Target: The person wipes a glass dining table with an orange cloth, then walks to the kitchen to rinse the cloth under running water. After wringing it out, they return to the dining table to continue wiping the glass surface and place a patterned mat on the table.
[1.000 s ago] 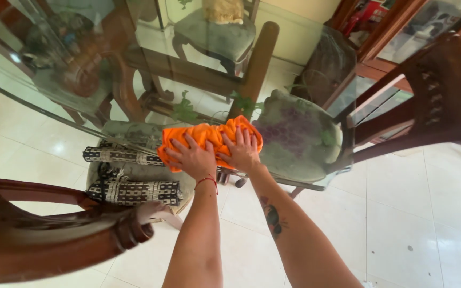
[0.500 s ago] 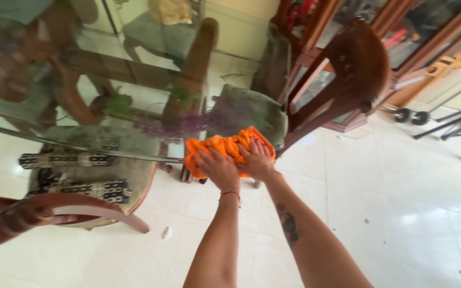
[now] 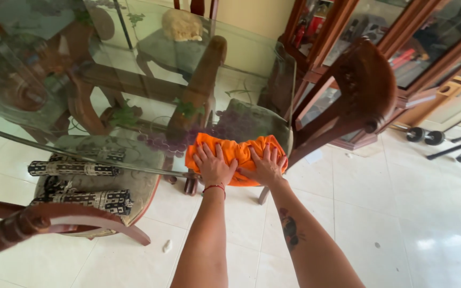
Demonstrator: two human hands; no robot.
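At the far left, a wooden chair [image 3: 54,226] is standing pushed in against the glass surface [image 3: 134,80], its seat lying partly under the pane. Two rolled patterned mats [image 3: 76,184] are resting on that seat, one behind the other — stowed there, in my judgement, to keep them off the glass. The carved wooden base [image 3: 196,90] is showing through the pane, along with green and purple decoration and a cushioned seat on the far side.

Moving right, the left hand [image 3: 213,166] is lying flat with fingers spread, palm down on the orange cloth [image 3: 236,154]. It is not gripping; it is pressing. The right hand [image 3: 267,165] is sitting just beside it in the same posture, open and splayed on the cloth's right half. The cloth is bunched rather than folded and is lying on the glass at the near right corner of the surface, close to the edge. Both palms together are spreading the load across the wad and holding it against the pane — a posture consistent with wiping.

Further right, a second wooden chair [image 3: 356,90] is standing tilted toward the corner, just beyond the cloth. Behind it, a glass-fronted cabinet [image 3: 417,42] is lining the wall. The tiled floor [image 3: 401,213] is showing small specks.
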